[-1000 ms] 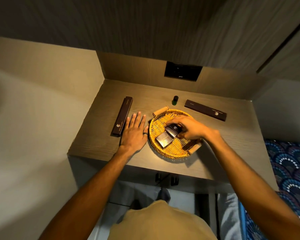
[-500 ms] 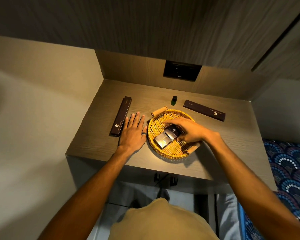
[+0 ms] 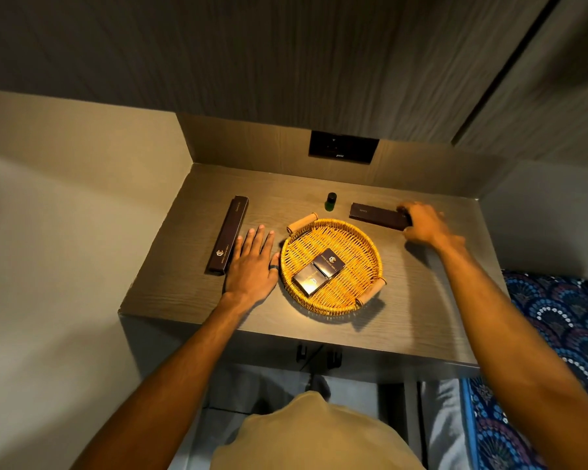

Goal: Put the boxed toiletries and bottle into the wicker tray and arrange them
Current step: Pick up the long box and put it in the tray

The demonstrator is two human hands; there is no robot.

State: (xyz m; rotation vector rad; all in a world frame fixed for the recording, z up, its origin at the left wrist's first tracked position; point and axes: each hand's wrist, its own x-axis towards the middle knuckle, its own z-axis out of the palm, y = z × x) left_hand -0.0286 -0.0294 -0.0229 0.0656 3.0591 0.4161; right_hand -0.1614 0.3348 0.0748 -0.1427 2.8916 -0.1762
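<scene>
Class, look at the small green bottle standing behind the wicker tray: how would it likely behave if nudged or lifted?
The green bottle stands upright on a small base, so a sideways nudge would probably tip it. Its round body suggests it would then roll across the smooth desk. Being small, it is likely light to lift.

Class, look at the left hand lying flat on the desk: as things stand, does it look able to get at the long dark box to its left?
Probably yes. The left hand lies flat and empty right beside the long dark box, which lies uncovered on the desk with nothing between them.
</scene>
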